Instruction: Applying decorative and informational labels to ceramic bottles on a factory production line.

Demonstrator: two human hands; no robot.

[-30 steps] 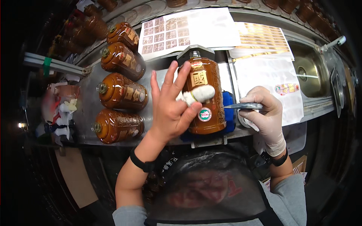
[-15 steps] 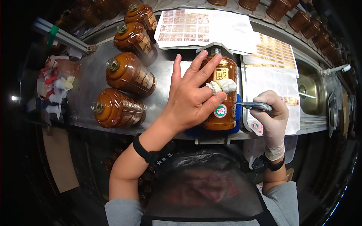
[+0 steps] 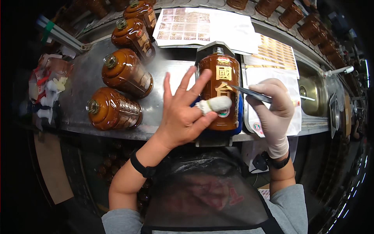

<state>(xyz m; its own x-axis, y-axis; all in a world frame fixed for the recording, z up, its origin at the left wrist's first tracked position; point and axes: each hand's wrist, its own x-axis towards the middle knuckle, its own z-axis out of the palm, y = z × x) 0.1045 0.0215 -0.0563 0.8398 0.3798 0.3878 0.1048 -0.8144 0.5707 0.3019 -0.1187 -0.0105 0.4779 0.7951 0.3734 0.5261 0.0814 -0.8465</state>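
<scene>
Nearest, a dark apron (image 3: 202, 202) is seen. Above it, the bare left hand (image 3: 181, 117) is held with its fingers spread and nothing is grasped by it; its finger covered in white is placed over the front of a brown bottle (image 3: 220, 91), but whether it is pressed cannot be told. By the gloved right hand (image 3: 276, 105), dark tweezers (image 3: 253, 93) are pinched, and their tip is directed at the lower gold character; contact cannot be told. The bottle is laid on a blue pad (image 3: 240, 117), between the two hands, its neck turned away. To the left, four brown bottles (image 3: 115, 109) are lined up. Farther, a printed sheet (image 3: 187, 25) is spread.
</scene>
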